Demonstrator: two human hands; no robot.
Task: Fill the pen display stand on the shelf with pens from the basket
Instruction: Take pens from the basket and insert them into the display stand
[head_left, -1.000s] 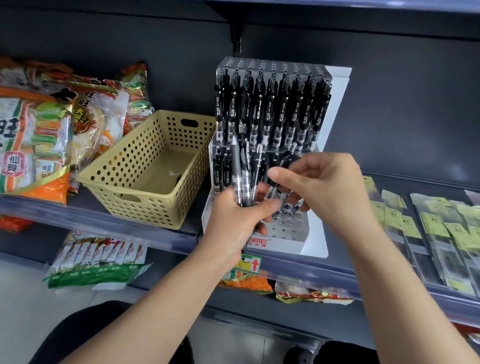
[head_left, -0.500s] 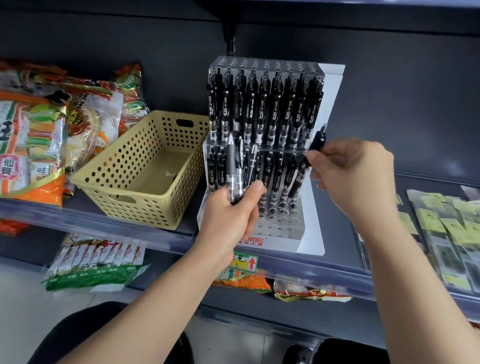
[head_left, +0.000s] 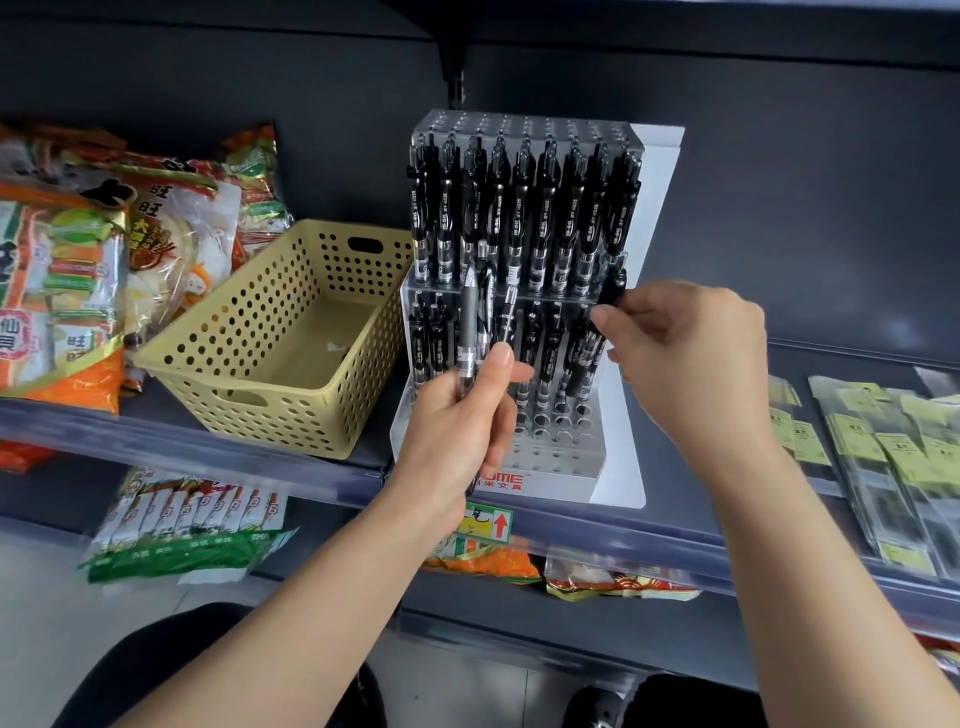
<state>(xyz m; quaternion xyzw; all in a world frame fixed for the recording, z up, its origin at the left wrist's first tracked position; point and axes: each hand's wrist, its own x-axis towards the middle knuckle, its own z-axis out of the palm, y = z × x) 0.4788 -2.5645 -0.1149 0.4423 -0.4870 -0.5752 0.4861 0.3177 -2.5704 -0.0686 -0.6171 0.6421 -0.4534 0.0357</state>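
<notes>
Pen display stand (head_left: 524, 124) being stocked on the shelf (head_left: 208, 447).
A few pens (head_left: 470, 322) are gripped upright in the curled left hand (head_left: 457, 415), in front of the stand's lower tier. A single black pen (head_left: 613, 291) is pinched by the right hand (head_left: 685, 353) at that tier's right end. The yellow basket (head_left: 270, 415) is set just left of the stand.

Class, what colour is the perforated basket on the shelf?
Pale yellow basket, clearest in the head view.

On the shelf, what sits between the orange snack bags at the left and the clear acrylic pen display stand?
The head view shows a yellow perforated plastic basket standing there, close beside the stand.
</notes>
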